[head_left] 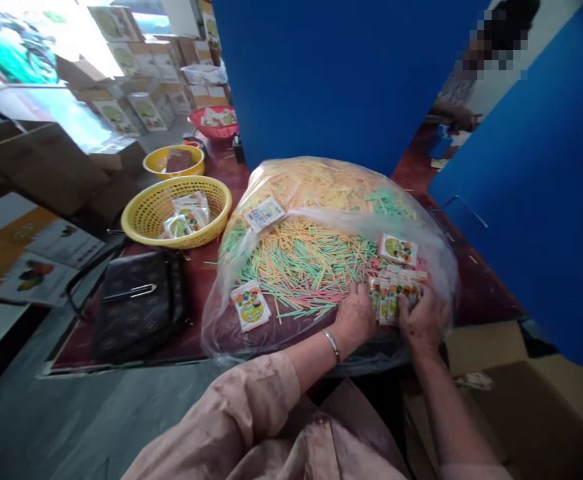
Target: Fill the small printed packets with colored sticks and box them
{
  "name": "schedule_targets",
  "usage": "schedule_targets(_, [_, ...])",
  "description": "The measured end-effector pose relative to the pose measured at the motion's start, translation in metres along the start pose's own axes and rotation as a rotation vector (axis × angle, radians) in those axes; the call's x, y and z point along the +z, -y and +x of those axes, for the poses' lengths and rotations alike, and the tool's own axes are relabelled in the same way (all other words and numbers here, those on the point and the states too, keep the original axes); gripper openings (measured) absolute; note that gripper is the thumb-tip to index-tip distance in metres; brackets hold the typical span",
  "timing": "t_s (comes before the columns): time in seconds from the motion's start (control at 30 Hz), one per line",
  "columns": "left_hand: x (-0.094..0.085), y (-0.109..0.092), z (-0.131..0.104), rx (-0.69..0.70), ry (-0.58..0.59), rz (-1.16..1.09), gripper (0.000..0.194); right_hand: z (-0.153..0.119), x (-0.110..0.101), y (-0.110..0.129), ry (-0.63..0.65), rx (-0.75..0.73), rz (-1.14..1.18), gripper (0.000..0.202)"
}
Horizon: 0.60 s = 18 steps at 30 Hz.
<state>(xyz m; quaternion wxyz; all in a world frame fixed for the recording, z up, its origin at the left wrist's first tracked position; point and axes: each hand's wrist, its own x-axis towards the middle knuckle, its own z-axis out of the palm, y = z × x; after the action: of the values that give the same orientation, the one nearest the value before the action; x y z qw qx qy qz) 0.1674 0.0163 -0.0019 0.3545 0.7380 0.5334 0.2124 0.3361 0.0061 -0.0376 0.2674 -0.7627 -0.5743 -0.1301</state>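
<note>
Seemingly partway, the left hand [355,321] and right hand [425,321], half-curled, bracket lined-up packets [389,293] right of centre, firmness unclear; other packets [190,215] already lie in the yellow basket [141,230] at left, while loose sticks [311,260] fill the plastic bag [316,215].

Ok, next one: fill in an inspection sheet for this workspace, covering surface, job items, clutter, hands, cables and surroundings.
Surface: dark red table, with a clear plastic bag on it.
Job's things: thin coloured sticks heaped in the bag; row of printed packets at its front right.
Clutter: dark handbag and yellow basket holding more packets, both left of the bag.
Hands: left hand at the row's left end, right hand at its right; grip hard to judge.
Cables: nothing seen.
Surroundings: blue panels; stacked cartons; another person's hand.
</note>
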Motion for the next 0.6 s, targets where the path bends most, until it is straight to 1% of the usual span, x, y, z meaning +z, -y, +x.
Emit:
schedule_targets(0.1, [-0.027, 0.022, -0.027, 0.036, -0.08, 0.002, 0.032, -0.009, -0.003, 0.007, -0.066, -0.101, -0.036, 0.048])
schedule_targets(0.17, [-0.054, 0.044, -0.044, -0.006, -0.159, 0.036, 0.021, -0.01, -0.006, 0.018, -0.09, -0.146, -0.005, 0.045])
schedule_targets(0.2, [-0.069, 0.057, -0.052, -0.048, -0.215, 0.067, 0.015, -0.008, -0.007, 0.026, -0.082, -0.171, 0.032, 0.042])
schedule_targets(0.23, [-0.085, 0.069, -0.059, -0.095, -0.275, 0.104, 0.013, -0.005, -0.008, 0.037, -0.058, -0.201, 0.088, 0.039])
schedule_targets(0.3, [-0.117, 0.093, -0.073, -0.203, -0.408, 0.226, 0.012, 0.003, -0.009, 0.065, 0.045, -0.268, 0.241, 0.032])
schedule_targets(0.37, [-0.142, 0.112, -0.085, -0.316, -0.461, 0.364, 0.013, 0.014, -0.006, 0.099, 0.183, -0.324, 0.396, 0.029])
schedule_targets(0.4, [-0.151, 0.118, -0.09, -0.381, -0.462, 0.435, 0.016, 0.021, -0.004, 0.117, 0.245, -0.35, 0.455, 0.029])
schedule_targets(0.43, [-0.157, 0.122, -0.095, -0.443, -0.445, 0.487, 0.018, 0.027, -0.001, 0.135, 0.301, -0.381, 0.501, 0.028])
schedule_targets(0.5, [-0.161, 0.125, -0.1, -0.557, -0.384, 0.539, 0.025, 0.04, 0.006, 0.168, 0.394, -0.446, 0.535, 0.027])
schedule_targets(0.53, [-0.161, 0.125, -0.101, -0.598, -0.358, 0.544, 0.027, 0.046, 0.01, 0.183, 0.433, -0.467, 0.51, 0.026])
schedule_targets(0.6, [-0.156, 0.123, -0.1, -0.635, -0.336, 0.534, 0.032, 0.057, 0.02, 0.207, 0.503, -0.459, 0.381, 0.024])
